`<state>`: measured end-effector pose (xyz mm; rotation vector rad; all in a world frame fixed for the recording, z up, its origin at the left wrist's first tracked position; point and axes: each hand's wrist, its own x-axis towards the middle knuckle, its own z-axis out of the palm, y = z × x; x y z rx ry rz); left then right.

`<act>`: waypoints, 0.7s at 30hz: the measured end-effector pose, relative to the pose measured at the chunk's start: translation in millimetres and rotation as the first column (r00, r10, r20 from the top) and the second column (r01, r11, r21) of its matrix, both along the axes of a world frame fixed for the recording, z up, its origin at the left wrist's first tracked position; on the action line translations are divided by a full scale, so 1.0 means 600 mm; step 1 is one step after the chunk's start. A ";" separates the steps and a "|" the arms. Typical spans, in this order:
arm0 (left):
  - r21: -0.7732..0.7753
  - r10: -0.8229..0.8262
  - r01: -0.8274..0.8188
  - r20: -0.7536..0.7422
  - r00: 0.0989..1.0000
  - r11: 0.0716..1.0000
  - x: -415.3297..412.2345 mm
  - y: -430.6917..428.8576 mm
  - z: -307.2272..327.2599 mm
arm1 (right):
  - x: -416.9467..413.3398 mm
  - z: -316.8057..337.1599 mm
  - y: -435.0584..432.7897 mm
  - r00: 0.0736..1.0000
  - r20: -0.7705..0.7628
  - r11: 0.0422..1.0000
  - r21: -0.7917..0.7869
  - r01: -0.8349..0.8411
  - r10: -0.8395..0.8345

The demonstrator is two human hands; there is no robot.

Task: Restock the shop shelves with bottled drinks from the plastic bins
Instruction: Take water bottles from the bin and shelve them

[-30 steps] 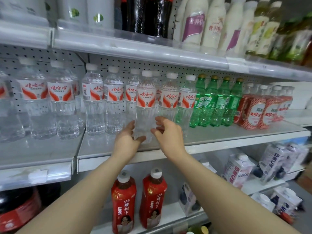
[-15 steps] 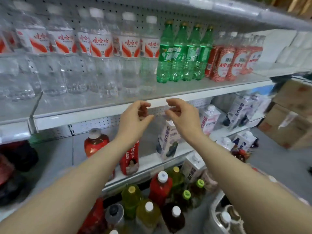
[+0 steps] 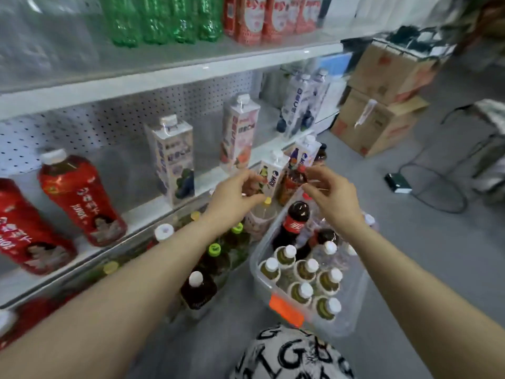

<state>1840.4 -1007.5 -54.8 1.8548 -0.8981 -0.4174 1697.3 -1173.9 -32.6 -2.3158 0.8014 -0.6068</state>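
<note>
My left hand and my right hand hover side by side with loosely curled fingers, holding nothing. Below the right hand stands a clear plastic bin with an orange latch. It holds a cola bottle and several white-capped tea bottles. Under my left forearm a second group of bottles with green, yellow and white caps sits on the floor against the shelf foot. The low shelf carries red bottles and white cartons.
The shelf above holds green bottles and red-white bottles. Cardboard boxes are stacked at the right end of the shelving. A black device with a cable lies on the grey floor. My knee in letter-print cloth is at the bottom.
My view has swung down from the water-bottle shelf to the floor bins. Both hands left the placed water bottle and dropped, empty, to above the bins.
</note>
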 end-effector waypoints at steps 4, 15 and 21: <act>0.085 -0.123 0.127 -0.049 0.991 0.988 -0.046 -0.070 -0.044 | -0.060 -0.038 -0.049 0.996 -0.048 0.995 0.057 0.082 -0.080; 0.362 -0.283 0.294 -0.085 0.955 0.884 -0.140 -0.205 -0.152 | -0.170 -0.167 -0.128 0.898 -0.439 0.979 0.191 0.067 0.024; 0.423 -0.286 0.332 -0.170 0.943 0.843 -0.171 -0.240 -0.194 | -0.177 -0.216 -0.139 0.863 -0.499 0.987 0.161 0.002 0.080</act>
